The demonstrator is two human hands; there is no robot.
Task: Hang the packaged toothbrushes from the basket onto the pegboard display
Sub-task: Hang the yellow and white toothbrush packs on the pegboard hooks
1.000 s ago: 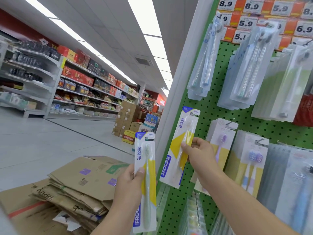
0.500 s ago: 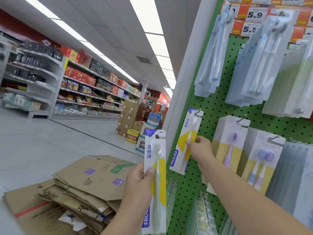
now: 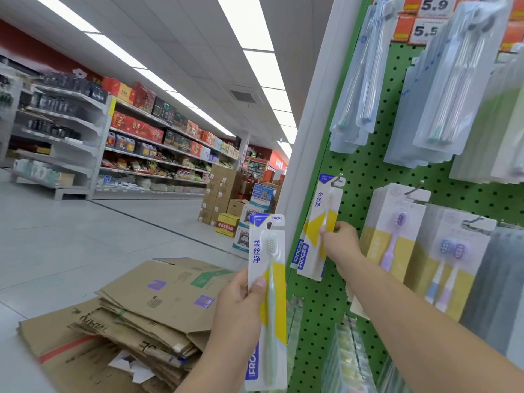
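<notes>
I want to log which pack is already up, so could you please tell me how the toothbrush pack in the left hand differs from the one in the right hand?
The left-hand pack is held free in front of the pegboard, while the right-hand pack has its top at a hook. The left-hand pack stands nearly upright; the right-hand pack tilts. The left hand grips low, the right hand pinches mid-card. Both share the white, yellow and blue card.

2 hands (image 3: 241, 307), 2 yellow-carded toothbrush packs (image 3: 268, 279), 1 flattened cardboard pile (image 3: 136, 321).
</notes>
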